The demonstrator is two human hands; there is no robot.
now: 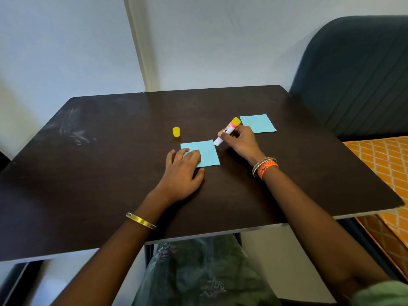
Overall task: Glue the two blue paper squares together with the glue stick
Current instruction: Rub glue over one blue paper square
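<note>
Head view: on a dark worktop, the left hand lays straight fingers flat on the nearer blue square, while the right hand curls its fingers round the uncapped glue stick, its tip at that square's far right corner. The 2nd blue square lies apart behind it, and the yellow cap stands nearby. With only 1 side pinned, a hard stroke could crease or drag the paper.
</note>
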